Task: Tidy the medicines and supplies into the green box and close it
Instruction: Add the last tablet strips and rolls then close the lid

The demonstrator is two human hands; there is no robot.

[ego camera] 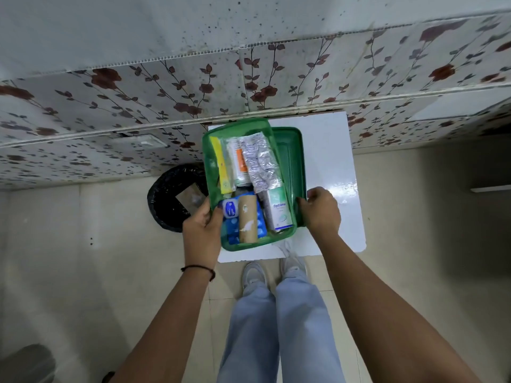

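My left hand (203,225) grips the green box (214,172) wall, my right hand (320,210) pinches the lid (293,158) edge beside it on the white surface (329,150). Box packed; square lid first, press evenly.

The left hand (203,228) holds the near left edge of the green box (211,164), which is full of medicine packs. The right hand (320,210) holds the green lid (294,161) beside it, over the white counter (331,150).
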